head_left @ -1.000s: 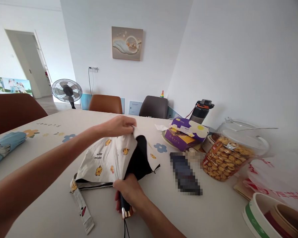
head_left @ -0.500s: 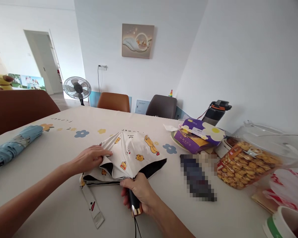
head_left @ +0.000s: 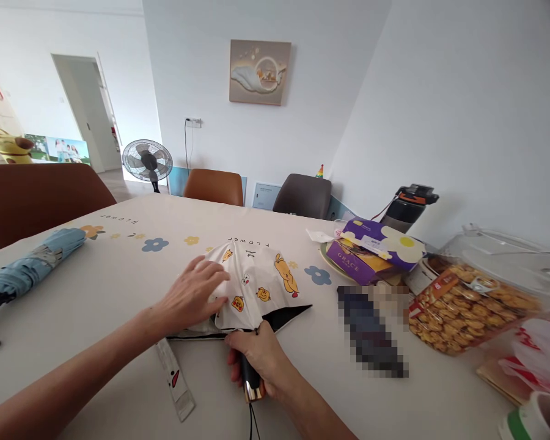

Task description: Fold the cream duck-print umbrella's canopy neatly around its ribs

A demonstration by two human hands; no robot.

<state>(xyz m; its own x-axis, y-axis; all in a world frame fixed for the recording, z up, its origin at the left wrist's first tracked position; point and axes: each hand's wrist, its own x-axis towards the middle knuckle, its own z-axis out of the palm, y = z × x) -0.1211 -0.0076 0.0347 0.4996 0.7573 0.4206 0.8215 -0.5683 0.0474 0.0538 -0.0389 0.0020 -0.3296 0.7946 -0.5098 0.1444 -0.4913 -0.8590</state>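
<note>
Far left: furled blue umbrella (head_left: 36, 263), lying on the table (head_left: 119, 299). Next, a loose strap (head_left: 176, 382) of the white duck-print umbrella (head_left: 252, 278), which sits mid-table, canopy collapsed. Left hand (head_left: 195, 290) palm down at the canopy's left side, fingers spread, gripping nothing. Right hand (head_left: 256, 354) wrapped round its black handle (head_left: 248, 370), near edge. Further right: purple box (head_left: 351, 260), pixelated dark object (head_left: 371, 333), snack-filled clear jar (head_left: 467, 299).
</note>
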